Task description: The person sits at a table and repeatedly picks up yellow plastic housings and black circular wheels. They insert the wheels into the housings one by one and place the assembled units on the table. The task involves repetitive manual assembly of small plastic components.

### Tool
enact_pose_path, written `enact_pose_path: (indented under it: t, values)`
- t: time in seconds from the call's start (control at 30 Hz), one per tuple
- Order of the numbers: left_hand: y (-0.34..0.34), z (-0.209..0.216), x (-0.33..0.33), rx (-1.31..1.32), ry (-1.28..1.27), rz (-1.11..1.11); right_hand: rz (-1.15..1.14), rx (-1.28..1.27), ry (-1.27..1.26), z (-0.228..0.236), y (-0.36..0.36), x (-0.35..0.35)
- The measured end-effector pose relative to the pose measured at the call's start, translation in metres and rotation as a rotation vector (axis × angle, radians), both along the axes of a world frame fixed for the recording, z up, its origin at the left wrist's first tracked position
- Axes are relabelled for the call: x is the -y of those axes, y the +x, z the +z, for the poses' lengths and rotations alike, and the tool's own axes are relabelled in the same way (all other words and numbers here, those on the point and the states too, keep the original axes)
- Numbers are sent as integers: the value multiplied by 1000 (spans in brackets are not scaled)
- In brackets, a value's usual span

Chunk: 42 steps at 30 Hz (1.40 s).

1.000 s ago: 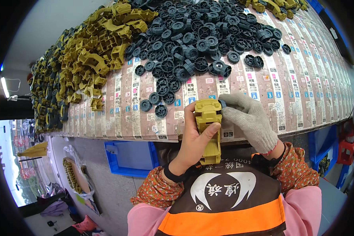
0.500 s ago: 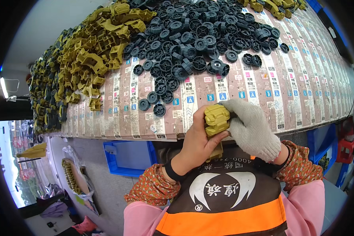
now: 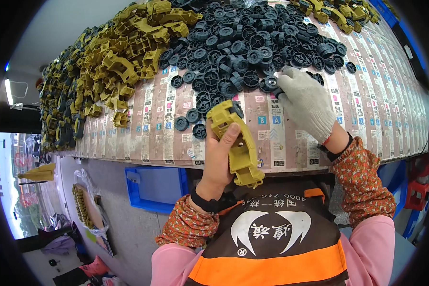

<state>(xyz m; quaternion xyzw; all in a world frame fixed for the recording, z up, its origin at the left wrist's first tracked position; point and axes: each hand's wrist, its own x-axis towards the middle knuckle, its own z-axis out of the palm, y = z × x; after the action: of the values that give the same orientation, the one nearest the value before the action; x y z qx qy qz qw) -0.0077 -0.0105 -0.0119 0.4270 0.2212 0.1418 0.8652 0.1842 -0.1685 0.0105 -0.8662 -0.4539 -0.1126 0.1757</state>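
Observation:
My bare left hand (image 3: 218, 159) grips a mustard-yellow plastic toy car body (image 3: 243, 151), its hollow underside partly turned up and its long side slanting away from me. A dark wheel (image 3: 235, 109) sits at the far end of this body. My right hand (image 3: 308, 99), in a pale knitted glove, is at the near edge of the wheel pile. Its thumb and fingertips close on a dark grey toy wheel (image 3: 270, 82); the glove hides part of the grip. Loose black wheels (image 3: 181, 123) lie just beyond my left hand.
A large heap of dark wheels (image 3: 243, 43) covers the far middle of the table (image 3: 143, 138). Yellow car bodies (image 3: 124, 62) are piled to its left, with bodies bearing wheels (image 3: 62, 105) further left. More yellow cars (image 3: 341, 16) lie far right. A blue bin (image 3: 157, 188) stands below the front edge.
My right hand has left the car body and reached forward to the wheels. My left hand has moved left and tilted the car body, so its length and a wheel now show.

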Motion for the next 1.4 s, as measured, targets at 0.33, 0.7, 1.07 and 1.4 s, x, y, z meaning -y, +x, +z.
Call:
enact_pose_path:
  t: [0.33,0.7,1.07,1.4]
  values:
    - [7,-9,-1,75,82,194,24,-941,253,12,-95,20]
    - [7,-14,4,107,217,226,60,-865,363,1,-119,22]
    - [6,-15,25,290,578,194,120,-878,294,1,-128,30]
    - [11,-4,10,246,625,-101,69,-769,112,23,-86,33]
